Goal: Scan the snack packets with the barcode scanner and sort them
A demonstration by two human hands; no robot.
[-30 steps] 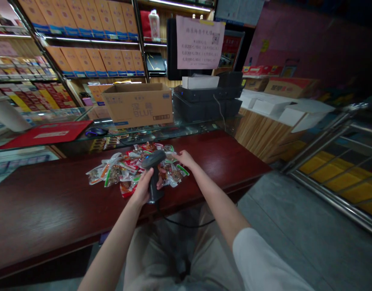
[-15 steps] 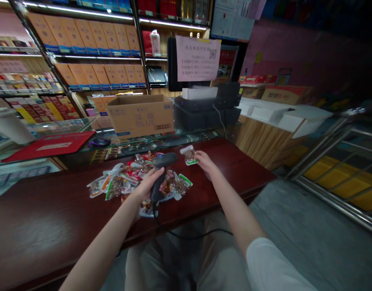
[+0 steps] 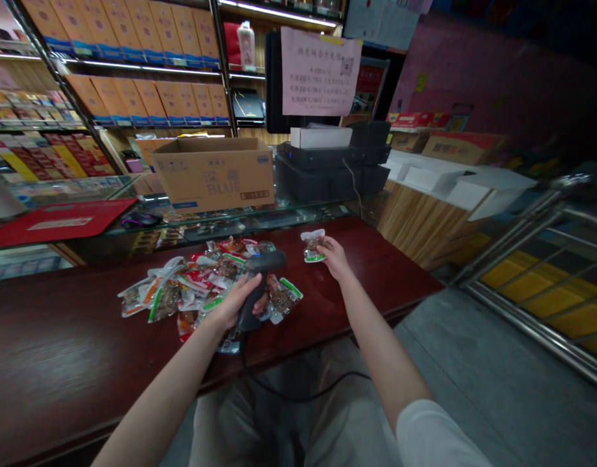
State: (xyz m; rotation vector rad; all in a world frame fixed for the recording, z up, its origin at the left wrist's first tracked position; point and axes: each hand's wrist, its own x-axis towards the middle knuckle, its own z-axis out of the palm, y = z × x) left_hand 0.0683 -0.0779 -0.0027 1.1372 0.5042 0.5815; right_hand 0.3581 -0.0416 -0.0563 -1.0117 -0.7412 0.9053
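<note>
A black handheld barcode scanner (image 3: 265, 262) is gripped by its handle in my left hand (image 3: 240, 302), its head tilted toward the right. The scanner's cable hangs down over the table edge. To the right, my right hand (image 3: 334, 257) pinches the edge of a small clear snack packet (image 3: 314, 246) with a green strip and brown contents. Under and left of the scanner lies a heap of similar snack packets (image 3: 201, 279), some red, some with green or orange strips. My left hand and the scanner cover part of the heap.
The dark red table (image 3: 74, 324) carries the packets. Behind it, a glass counter holds an open cardboard box (image 3: 215, 175), a mouse (image 3: 141, 220), a red folder (image 3: 69, 220) and a black cash drawer (image 3: 327, 175). A metal railing (image 3: 531, 311) stands at the right.
My right hand has shifted slightly right with the snack packet, away from the scanner. The scanner stays in my left hand near the same spot. The view has tilted down a little.
</note>
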